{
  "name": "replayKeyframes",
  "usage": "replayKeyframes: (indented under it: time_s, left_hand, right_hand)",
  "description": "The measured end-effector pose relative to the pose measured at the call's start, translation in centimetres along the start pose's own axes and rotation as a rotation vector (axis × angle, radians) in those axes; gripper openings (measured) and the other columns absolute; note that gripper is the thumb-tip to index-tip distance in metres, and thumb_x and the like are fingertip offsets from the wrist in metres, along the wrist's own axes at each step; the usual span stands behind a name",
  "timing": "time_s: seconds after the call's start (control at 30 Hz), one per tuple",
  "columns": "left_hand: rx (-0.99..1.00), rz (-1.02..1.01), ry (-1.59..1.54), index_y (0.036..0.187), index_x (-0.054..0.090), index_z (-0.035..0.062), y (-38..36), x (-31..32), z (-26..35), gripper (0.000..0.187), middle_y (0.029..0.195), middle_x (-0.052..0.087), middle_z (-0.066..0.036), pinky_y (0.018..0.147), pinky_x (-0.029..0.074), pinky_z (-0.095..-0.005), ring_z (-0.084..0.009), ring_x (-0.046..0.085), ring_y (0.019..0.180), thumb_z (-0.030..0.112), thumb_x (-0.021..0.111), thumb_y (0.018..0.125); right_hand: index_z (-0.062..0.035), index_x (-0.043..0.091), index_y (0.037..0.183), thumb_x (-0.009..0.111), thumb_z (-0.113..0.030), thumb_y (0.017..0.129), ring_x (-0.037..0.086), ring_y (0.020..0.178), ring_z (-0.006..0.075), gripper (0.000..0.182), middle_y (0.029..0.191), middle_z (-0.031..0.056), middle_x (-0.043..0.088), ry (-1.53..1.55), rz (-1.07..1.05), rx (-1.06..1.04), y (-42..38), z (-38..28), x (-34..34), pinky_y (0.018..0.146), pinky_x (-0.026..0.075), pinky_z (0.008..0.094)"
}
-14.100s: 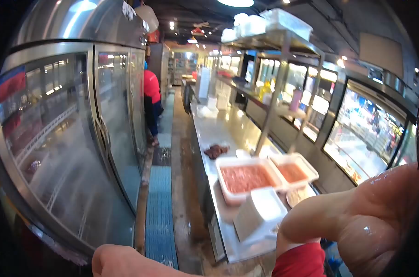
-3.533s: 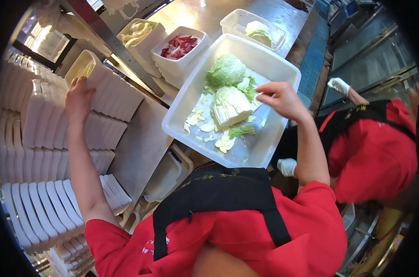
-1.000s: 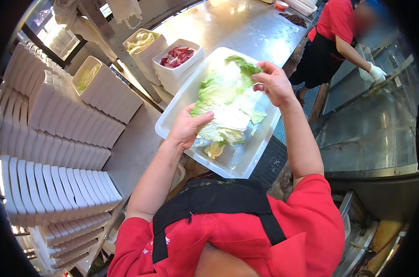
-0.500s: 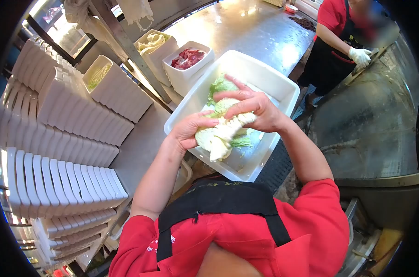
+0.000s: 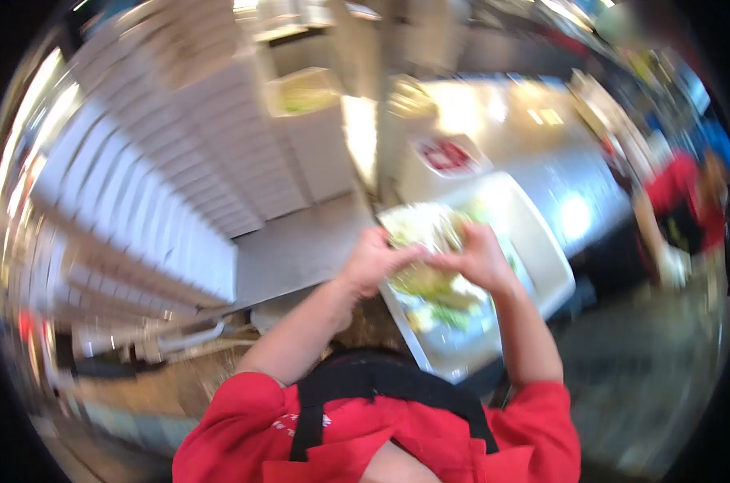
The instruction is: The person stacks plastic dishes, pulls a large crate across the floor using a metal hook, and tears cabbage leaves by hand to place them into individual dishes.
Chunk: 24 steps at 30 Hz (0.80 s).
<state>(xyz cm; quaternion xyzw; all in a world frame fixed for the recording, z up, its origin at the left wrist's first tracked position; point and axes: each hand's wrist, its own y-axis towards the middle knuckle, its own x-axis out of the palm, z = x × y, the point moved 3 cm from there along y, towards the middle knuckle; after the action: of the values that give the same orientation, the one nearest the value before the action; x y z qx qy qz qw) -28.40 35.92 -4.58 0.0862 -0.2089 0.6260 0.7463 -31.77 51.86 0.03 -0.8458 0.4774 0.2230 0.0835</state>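
Note:
Pale green cabbage leaves (image 5: 420, 221) are bunched between my two hands, above the left side of a white plastic tub. My left hand (image 5: 375, 262) grips the bunch from the left, its thumb pointing inward. From the other side my right hand (image 5: 482, 256) is closed on the same leaves, and the two thumbs nearly meet in front. Motion blur hides the exact finger positions. Below the hands, more torn cabbage pieces (image 5: 453, 315) lie in the tub (image 5: 548, 256).
Tall stacks of white containers (image 5: 131, 193) fill the left. Behind the tub stand a container of red meat (image 5: 445, 154), one of pale strips (image 5: 411, 98) and one of yellow-green shreds (image 5: 309, 98). A co-worker in red (image 5: 687, 193) stands right, beyond the metal table (image 5: 542, 145).
The view has swung, so the tub and table sit farther right and lower. My right hand, spread over the cabbage before, now closes on it. The bunch is nearer the tub's left edge.

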Motion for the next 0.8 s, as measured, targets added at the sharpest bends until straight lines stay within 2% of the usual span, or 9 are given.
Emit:
replayKeyframes:
  time_s: [0.2,0.3,0.33,0.4,0.43,0.53,0.6,0.77,0.8]
  left_hand:
    - [0.455,0.287,0.257,0.101,0.062,-0.0006,-7.0,-6.4,3.9,0.021,0.095,0.065,-0.003,0.076,0.048,-0.0253,-0.0098,0.059,0.083,0.006,0.065,0.081]
    - [0.603,0.471,0.347,0.095,0.064,0.0002,-12.5,-9.2,7.8,0.014,0.088,0.065,-0.003,0.070,0.048,-0.0242,-0.0081,0.059,0.077,0.007,0.063,0.083]
    - [0.629,0.581,0.459,0.092,0.064,0.0014,-14.8,-10.6,9.6,0.010,0.083,0.066,-0.004,0.067,0.048,-0.0242,-0.0073,0.058,0.072,0.008,0.062,0.084]
    - [0.754,0.511,0.236,0.088,0.062,0.0019,-19.6,-13.5,12.3,0.005,0.081,0.064,-0.005,0.064,0.050,-0.0263,-0.0096,0.058,0.067,0.006,0.061,0.085]
    - [0.833,0.502,0.105,0.089,0.060,0.0023,-22.1,-15.0,13.3,0.006,0.080,0.062,-0.005,0.062,0.050,-0.0278,-0.0113,0.058,0.065,0.006,0.061,0.085]
    - [0.996,0.657,-0.006,0.097,0.055,0.0019,-29.3,-18.6,15.7,0.012,0.078,0.059,-0.006,0.061,0.051,-0.0312,-0.0159,0.059,0.065,0.004,0.059,0.085]
    - [0.968,0.717,-0.109,0.097,0.055,0.0023,-31.3,-21.3,15.2,0.013,0.079,0.059,-0.007,0.062,0.051,-0.0312,-0.0162,0.059,0.066,0.004,0.059,0.085]
    - [0.727,0.778,-0.304,0.099,0.055,0.0029,-32.9,-26.0,12.7,0.014,0.081,0.059,-0.006,0.063,0.051,-0.0309,-0.0171,0.059,0.070,0.004,0.058,0.085]
    - [0.678,0.747,-0.324,0.100,0.054,0.0030,-33.1,-26.3,12.3,0.016,0.081,0.059,-0.006,0.062,0.050,-0.0305,-0.0173,0.059,0.070,0.005,0.058,0.085]
  right_hand:
    - [-0.0010,0.065,0.094,0.070,-0.006,0.071,0.061,0.071,0.0107,0.024,0.080,0.0059,0.066,0.328,-0.072,-0.133,3.8,-3.9,9.7,0.067,0.049,0.0273]
    - [-0.0012,0.061,0.078,0.066,0.000,0.066,0.056,0.059,0.0228,0.013,0.066,0.0115,0.056,-0.071,0.163,-0.546,6.1,-10.2,12.6,0.056,0.044,0.0313]
    - [-0.0004,0.060,0.078,0.067,-0.002,0.069,0.056,0.060,0.0198,0.012,0.066,0.0118,0.056,-0.138,0.154,-0.561,7.8,-11.4,13.2,0.057,0.045,0.0313]
    - [0.0004,0.062,0.077,0.069,-0.005,0.073,0.055,0.056,0.0104,0.010,0.066,0.0051,0.061,0.085,0.081,-0.408,10.2,-16.5,14.0,0.052,0.046,0.0275]
    - [0.0005,0.064,0.082,0.069,-0.005,0.073,0.056,0.057,0.0084,0.011,0.068,0.0031,0.062,0.064,0.088,-0.551,11.5,-19.8,14.0,0.051,0.047,0.0252]
    - [0.0024,0.063,0.089,0.070,-0.006,0.074,0.060,0.064,0.0132,0.019,0.078,0.0065,0.063,0.493,0.108,-0.620,13.8,-31.1,15.3,0.057,0.051,0.0273]
    - [0.0014,0.062,0.090,0.069,-0.005,0.074,0.061,0.063,0.0150,0.019,0.080,0.0090,0.063,0.692,0.007,-0.686,16.0,-37.1,17.7,0.058,0.051,0.0282]
    - [0.0035,0.062,0.088,0.074,-0.003,0.069,0.062,0.066,0.0185,0.022,0.080,0.0121,0.064,0.554,-0.068,-0.551,22.6,-42.5,25.1,0.056,0.050,0.0312]
    - [0.0081,0.060,0.089,0.073,-0.003,0.071,0.063,0.069,0.0208,0.025,0.082,0.0140,0.063,0.534,-0.094,-0.423,23.7,-42.5,26.2,0.063,0.053,0.0334]
